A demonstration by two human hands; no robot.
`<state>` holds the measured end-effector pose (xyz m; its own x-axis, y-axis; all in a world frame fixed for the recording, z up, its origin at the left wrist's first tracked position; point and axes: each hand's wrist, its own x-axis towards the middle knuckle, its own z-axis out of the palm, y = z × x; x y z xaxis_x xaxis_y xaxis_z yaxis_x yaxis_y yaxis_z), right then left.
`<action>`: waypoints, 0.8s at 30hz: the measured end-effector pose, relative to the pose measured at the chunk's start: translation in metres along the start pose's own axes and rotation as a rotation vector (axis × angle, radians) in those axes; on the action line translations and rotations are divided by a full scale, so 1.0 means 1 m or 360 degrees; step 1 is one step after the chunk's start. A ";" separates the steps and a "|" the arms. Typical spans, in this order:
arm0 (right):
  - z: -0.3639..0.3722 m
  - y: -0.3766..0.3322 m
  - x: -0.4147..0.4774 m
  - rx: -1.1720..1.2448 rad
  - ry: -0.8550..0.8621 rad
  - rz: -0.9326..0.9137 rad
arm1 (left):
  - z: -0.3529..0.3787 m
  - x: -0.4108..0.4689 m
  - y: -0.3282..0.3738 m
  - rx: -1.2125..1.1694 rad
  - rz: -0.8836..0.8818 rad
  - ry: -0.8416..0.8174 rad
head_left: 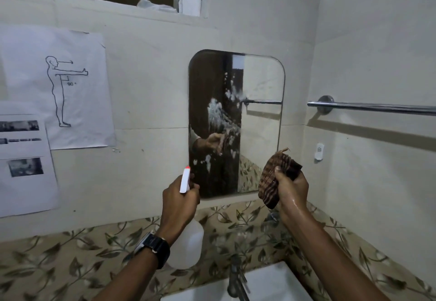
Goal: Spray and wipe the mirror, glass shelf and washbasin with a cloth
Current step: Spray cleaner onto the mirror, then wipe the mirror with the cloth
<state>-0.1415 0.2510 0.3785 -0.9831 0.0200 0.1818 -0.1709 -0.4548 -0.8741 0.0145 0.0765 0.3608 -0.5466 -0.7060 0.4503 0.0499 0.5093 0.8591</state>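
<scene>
A rounded wall mirror (259,116) hangs straight ahead, with white foam splashes on its left half. My left hand (179,204) grips a white spray bottle (188,246); its red-tipped nozzle points up at the mirror's lower left corner. My right hand (291,189) is wet and holds a bunched brown striped cloth (271,180) just right of the mirror's lower edge, off the glass. The white washbasin (278,284) and its metal tap (236,281) lie at the bottom. No glass shelf shows.
A chrome towel rail (372,106) runs along the right wall, with a small white hook (319,151) below it. Paper sheets (59,88) are taped to the left wall. A window ledge (132,5) sits above. A leaf-patterned tile band (70,260) runs behind the basin.
</scene>
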 end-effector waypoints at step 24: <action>0.164 -0.104 0.206 -0.0957 0.0197 -0.1173 | -0.038 0.121 0.081 -0.0294 0.0165 0.0155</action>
<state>-0.3154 0.1565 0.5803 -0.6092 0.2278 0.7596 -0.7202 0.2421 -0.6501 -0.0160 0.0139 0.4938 -0.4477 -0.7032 0.5523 0.2589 0.4893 0.8328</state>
